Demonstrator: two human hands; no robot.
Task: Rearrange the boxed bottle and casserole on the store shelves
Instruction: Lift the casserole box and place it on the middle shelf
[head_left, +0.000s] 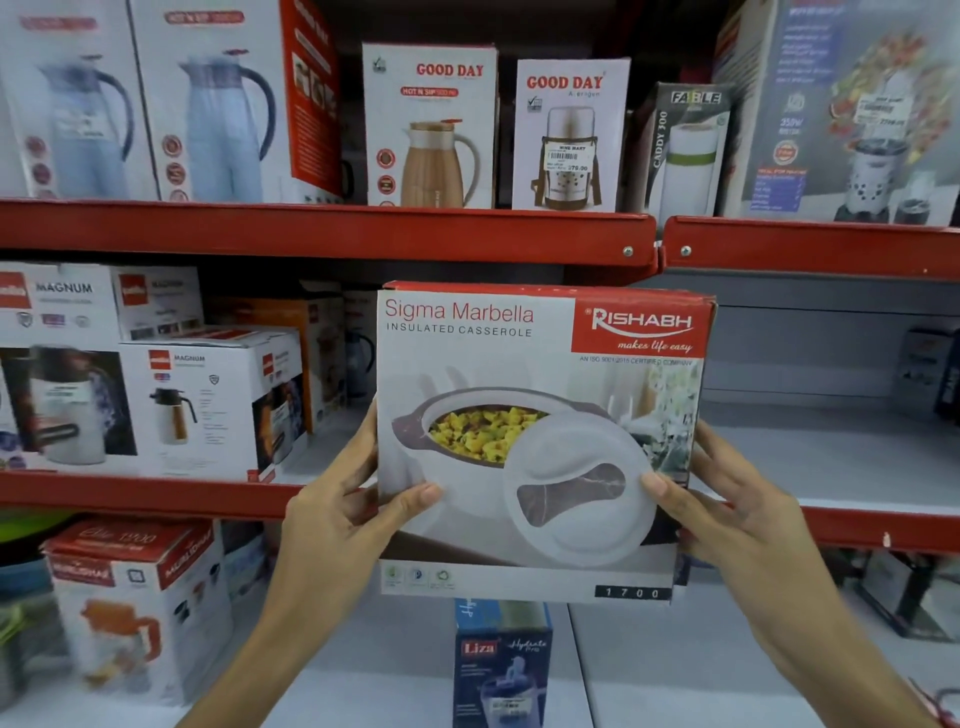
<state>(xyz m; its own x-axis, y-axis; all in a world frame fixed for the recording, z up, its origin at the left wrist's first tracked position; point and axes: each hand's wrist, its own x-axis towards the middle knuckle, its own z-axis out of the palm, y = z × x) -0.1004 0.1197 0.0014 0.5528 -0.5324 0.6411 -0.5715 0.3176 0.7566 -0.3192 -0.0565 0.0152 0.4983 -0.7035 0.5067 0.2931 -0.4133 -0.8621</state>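
Note:
I hold a white and red casserole box (540, 415), printed "Sigma Marbella Insulated Casserole", upright in front of the middle shelf. My left hand (348, 499) grips its lower left edge, thumb on the front. On the lower right edge sits my right hand (727, 509), its thumb also on the front face. Directly below the casserole box, a blue boxed bottle (501, 665) marked "Liza" stands on the bottom shelf; its top is hidden behind the casserole box.
Red-edged shelves (332, 234) carry flask boxes: Good Day boxes (431, 124) on the top level, Magnum boxes (208, 405) at middle left, a jug box (140, 608) at bottom left. The middle shelf surface (831, 457) to the right of the casserole box shows bare grey.

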